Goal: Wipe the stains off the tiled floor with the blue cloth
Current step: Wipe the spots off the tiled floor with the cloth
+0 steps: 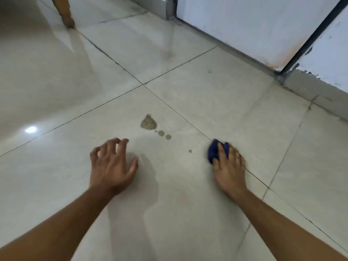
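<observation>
A brownish splash stain [148, 123] marks the glossy cream tiled floor [56, 72], with a few small round drops [161, 133] trailing toward the lower right and one lone drop [190, 151] further on. My right hand [228, 166] presses a bunched blue cloth [213, 152] flat on the tile, right of the drops, beside a grout line. My left hand [111, 162] hovers just over the floor below and left of the stain, fingers spread and curled, holding nothing.
A white wall [244, 21] with a grey skirting and a black door frame [310, 38] runs along the upper right. A wooden furniture leg [64, 12] stands at the top left. Dark grout lines cross the tiles.
</observation>
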